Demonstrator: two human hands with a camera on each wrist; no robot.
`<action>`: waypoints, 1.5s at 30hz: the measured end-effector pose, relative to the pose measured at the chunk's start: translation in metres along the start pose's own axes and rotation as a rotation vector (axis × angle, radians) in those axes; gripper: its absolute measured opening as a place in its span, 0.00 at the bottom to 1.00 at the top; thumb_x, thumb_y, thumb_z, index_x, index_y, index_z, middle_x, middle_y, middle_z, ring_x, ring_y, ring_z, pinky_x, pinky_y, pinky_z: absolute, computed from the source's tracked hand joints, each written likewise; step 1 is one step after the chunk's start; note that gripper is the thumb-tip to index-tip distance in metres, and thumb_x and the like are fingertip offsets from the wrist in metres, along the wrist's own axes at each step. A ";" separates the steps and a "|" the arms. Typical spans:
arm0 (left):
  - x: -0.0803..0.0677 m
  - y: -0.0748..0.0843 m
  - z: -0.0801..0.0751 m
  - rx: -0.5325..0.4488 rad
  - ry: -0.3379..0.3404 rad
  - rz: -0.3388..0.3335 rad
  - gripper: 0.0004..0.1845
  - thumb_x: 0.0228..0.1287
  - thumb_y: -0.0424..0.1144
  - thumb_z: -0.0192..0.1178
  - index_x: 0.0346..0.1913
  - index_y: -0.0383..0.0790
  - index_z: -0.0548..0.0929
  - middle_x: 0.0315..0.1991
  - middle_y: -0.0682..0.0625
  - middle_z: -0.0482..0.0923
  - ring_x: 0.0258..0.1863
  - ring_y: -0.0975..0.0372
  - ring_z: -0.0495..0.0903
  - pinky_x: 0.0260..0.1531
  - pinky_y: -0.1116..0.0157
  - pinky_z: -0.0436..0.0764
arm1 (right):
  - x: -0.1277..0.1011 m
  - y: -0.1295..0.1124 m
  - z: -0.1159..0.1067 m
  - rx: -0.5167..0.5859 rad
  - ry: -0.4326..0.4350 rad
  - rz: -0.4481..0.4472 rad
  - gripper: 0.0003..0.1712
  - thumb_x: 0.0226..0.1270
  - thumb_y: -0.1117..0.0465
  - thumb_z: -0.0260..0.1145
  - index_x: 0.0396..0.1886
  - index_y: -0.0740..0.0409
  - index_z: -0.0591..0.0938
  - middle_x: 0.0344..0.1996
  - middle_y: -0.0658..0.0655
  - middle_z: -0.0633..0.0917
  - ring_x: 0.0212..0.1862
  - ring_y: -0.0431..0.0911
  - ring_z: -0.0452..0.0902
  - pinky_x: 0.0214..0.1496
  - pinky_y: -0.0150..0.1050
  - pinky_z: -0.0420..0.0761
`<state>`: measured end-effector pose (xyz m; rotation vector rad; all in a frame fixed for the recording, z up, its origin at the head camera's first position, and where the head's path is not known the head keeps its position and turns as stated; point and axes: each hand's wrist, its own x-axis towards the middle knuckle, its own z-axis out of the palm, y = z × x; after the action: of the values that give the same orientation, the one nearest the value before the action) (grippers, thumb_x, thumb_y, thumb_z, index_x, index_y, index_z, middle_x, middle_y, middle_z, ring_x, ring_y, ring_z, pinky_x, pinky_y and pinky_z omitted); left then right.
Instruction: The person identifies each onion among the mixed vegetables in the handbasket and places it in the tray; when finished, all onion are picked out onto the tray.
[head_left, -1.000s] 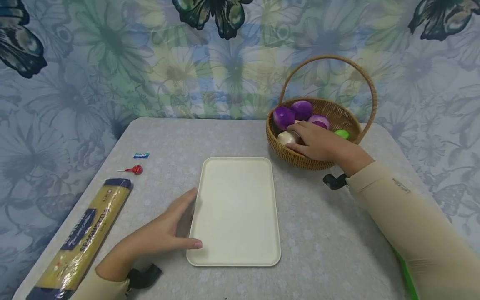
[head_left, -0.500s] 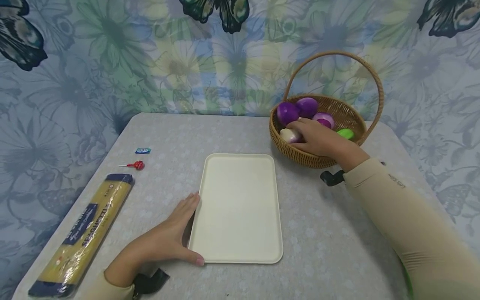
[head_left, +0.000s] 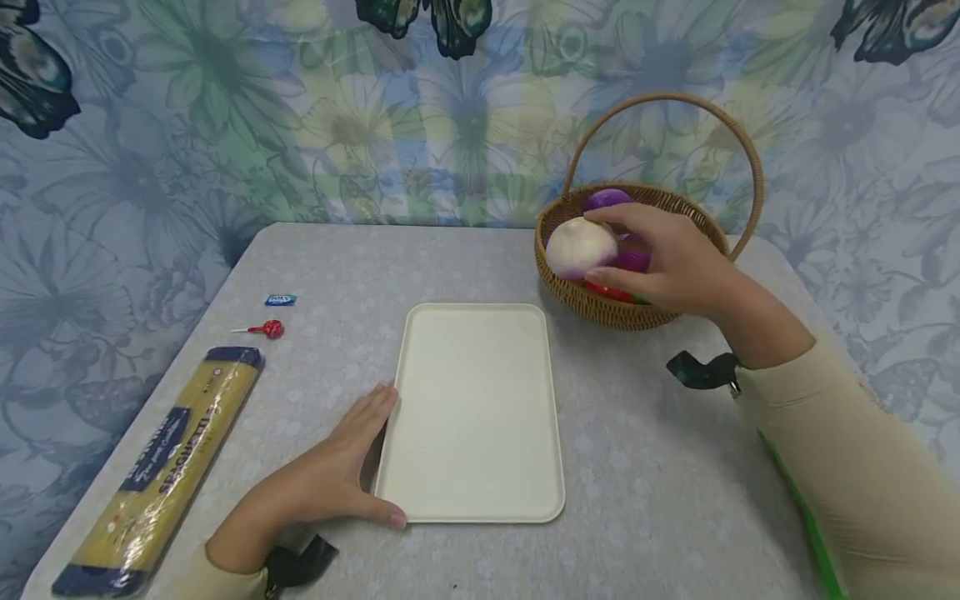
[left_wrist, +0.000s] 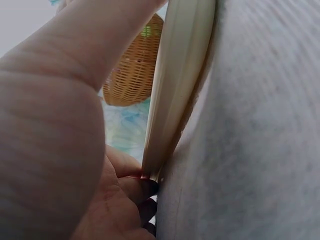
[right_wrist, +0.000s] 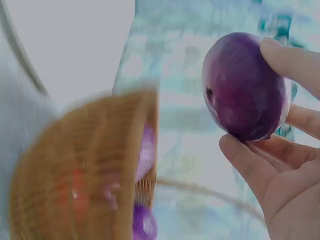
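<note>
My right hand [head_left: 675, 254] holds a round white-and-purple vegetable, turnip-like [head_left: 581, 248], between thumb and fingers, just over the near left rim of a wicker basket [head_left: 637, 315]. In the right wrist view, the vegetable's dark purple side [right_wrist: 245, 85] faces the camera, with a small dark spot on it. Purple round vegetables [head_left: 607, 197] and something red [head_left: 609, 292] lie in the basket. My left hand [head_left: 322, 479] touches the left edge of a cream rectangular tray [head_left: 472, 417], with fingers extended and thumb at the near left corner. The left wrist view shows the tray's side wall [left_wrist: 175, 75] against those fingertips.
Along the table's left side lie a yellow-and-blue spaghetti packet [head_left: 165, 467], a red lollipop [head_left: 272, 329] and a small blue-green wrapped sweet [head_left: 281, 300]. The basket's tall handle [head_left: 753, 167] arches above it. A floral cloth [head_left: 465, 150] hangs behind the table.
My right hand has lifted the white-and-purple vegetable up from among the others in the basket. My left hand has closed in on the tray's edge, its thumb now at the corner.
</note>
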<state>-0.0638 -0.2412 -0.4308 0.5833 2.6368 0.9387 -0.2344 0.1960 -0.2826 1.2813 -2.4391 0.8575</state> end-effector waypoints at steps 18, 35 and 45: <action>-0.002 0.001 0.001 0.008 0.012 0.021 0.83 0.35 0.74 0.81 0.85 0.32 0.45 0.85 0.37 0.38 0.82 0.42 0.37 0.75 0.35 0.46 | -0.053 -0.072 0.099 0.224 -0.481 -0.185 0.34 0.72 0.48 0.74 0.71 0.57 0.77 0.68 0.52 0.77 0.70 0.45 0.71 0.72 0.45 0.72; 0.000 -0.001 0.001 -0.005 0.004 0.028 0.82 0.37 0.74 0.81 0.85 0.34 0.44 0.85 0.39 0.37 0.83 0.43 0.36 0.75 0.36 0.45 | -0.072 -0.077 0.107 0.304 -0.621 -0.070 0.43 0.69 0.39 0.74 0.77 0.52 0.72 0.73 0.47 0.72 0.73 0.42 0.66 0.74 0.45 0.69; -0.002 0.000 0.001 0.012 0.004 0.014 0.83 0.36 0.76 0.79 0.85 0.33 0.44 0.85 0.38 0.38 0.82 0.42 0.37 0.74 0.35 0.46 | -0.034 -0.056 0.068 0.269 -0.340 -0.160 0.38 0.68 0.49 0.78 0.73 0.54 0.76 0.69 0.50 0.78 0.70 0.46 0.71 0.72 0.47 0.72</action>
<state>-0.0615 -0.2413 -0.4310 0.6035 2.6475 0.9291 -0.1664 0.1527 -0.3316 1.8260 -2.4813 1.0218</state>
